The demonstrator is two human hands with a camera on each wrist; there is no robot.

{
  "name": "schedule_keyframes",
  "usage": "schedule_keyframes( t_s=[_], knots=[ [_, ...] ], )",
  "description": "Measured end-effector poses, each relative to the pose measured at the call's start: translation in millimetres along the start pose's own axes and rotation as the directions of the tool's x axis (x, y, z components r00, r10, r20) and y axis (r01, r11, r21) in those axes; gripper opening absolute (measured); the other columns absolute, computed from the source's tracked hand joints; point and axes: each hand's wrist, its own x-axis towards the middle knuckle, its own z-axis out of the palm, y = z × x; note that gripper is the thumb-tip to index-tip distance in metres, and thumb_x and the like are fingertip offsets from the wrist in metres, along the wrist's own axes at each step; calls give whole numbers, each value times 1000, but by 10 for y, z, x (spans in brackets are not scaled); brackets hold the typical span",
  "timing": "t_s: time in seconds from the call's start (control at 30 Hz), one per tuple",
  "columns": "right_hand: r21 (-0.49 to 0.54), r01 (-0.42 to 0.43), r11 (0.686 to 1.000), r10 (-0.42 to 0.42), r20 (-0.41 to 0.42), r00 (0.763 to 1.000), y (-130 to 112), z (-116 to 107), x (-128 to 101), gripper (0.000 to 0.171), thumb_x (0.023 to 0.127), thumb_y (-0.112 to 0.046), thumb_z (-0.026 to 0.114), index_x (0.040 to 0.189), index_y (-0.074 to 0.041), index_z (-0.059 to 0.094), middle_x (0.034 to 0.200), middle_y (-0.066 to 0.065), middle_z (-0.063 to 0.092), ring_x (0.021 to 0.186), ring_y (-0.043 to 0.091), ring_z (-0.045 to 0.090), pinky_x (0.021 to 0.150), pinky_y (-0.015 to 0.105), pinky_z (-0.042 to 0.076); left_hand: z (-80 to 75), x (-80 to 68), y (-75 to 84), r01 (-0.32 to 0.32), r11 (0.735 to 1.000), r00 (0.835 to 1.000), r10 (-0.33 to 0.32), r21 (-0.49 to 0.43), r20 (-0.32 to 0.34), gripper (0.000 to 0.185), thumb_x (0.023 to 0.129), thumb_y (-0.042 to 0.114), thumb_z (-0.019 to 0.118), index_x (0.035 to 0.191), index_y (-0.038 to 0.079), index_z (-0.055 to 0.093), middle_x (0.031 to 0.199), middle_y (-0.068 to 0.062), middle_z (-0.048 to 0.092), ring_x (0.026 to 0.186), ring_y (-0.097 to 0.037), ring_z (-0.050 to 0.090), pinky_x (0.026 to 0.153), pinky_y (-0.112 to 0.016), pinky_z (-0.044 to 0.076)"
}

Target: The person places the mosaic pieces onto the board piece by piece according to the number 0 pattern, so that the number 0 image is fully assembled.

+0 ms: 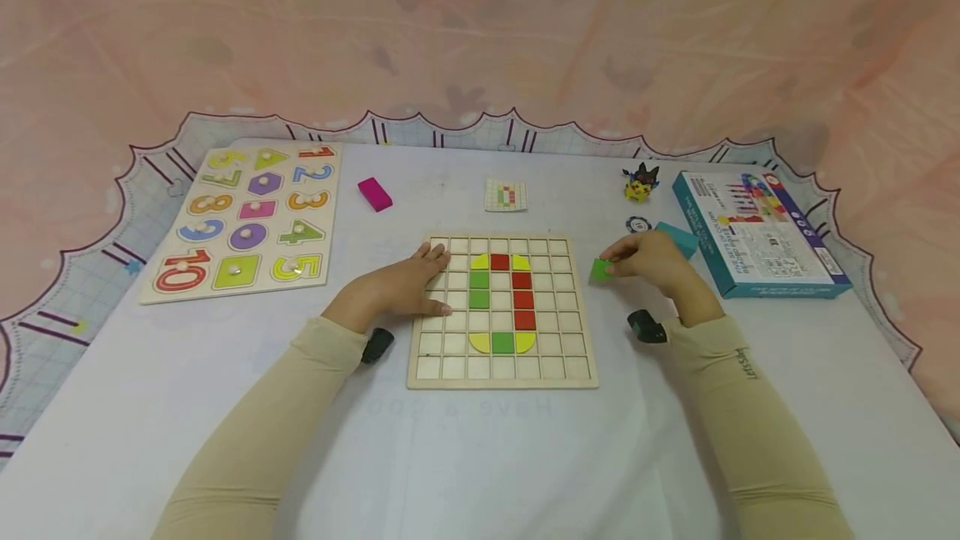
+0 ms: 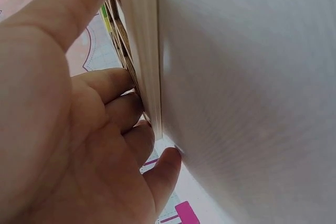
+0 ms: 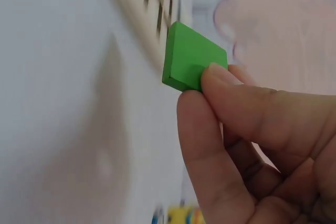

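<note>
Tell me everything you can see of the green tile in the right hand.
The green tile is a small flat square, evenly bright green, with crisp edges and a matte, painted-wood look. The right hand pinches it between thumb and fingertips at one side, leaving most of its face bare. It is held off the white table, tilted, just right of the gridded wooden board and not touching it. No markings or damage show.

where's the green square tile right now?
In the head view, the green tile is pinched in the right hand, just right of the grid board, near its upper right corner.
</note>
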Motion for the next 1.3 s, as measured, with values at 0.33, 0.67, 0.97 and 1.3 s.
schedule_keyframes(
  t_s=[0.33, 0.67, 0.97, 1.3],
  knots=[
    [104, 101, 989, -112, 102, 989, -429, 475, 84, 21, 78, -1, 67, 98, 3, 68, 95, 11, 65, 87, 20, 54, 75, 26, 47, 1, 1, 2, -1, 1000, 1000, 1, 22, -6, 89, 85, 39, 63, 148, 4, 10, 155, -13, 2, 142, -30, -6, 115, -47, 9],
    [234, 111, 966, -166, 229, 959, -829, 925, 47, 16, 76, 0, 71, 91, 0, 69, 86, 4, 62, 81, 15, 53, 70, 23, 49, -1, 10, 2, 3, 999, 1000, -3, 37, -2, 89, 85, 40, 63, 148, 5, 10, 155, -12, 2, 142, -30, -6, 115, -47, 10],
    [110, 119, 987, -144, 252, 957, -913, 1143, 6, 10, 76, -3, 72, 86, -5, 70, 82, 3, 64, 78, 14, 54, 70, 22, 45, -8, -6, -2, -4, 1000, 1000, 4, 23, -5, 89, 85, 40, 63, 148, 4, 11, 155, -12, 2, 142, -30, -6, 115, -47, 10],
    [-72, 222, 972, -196, 265, 944, -958, 1202, 10, 7, 77, -7, 73, 85, -9, 72, 79, 0, 65, 76, 12, 55, 70, 22, 46, 2, 5, -19, -12, 1000, 1000, 12, 28, -7, 89, 85, 41, 62, 148, 5, 10, 155, -12, 2, 142, -29, -7, 115, -46, 10]
  ],
)
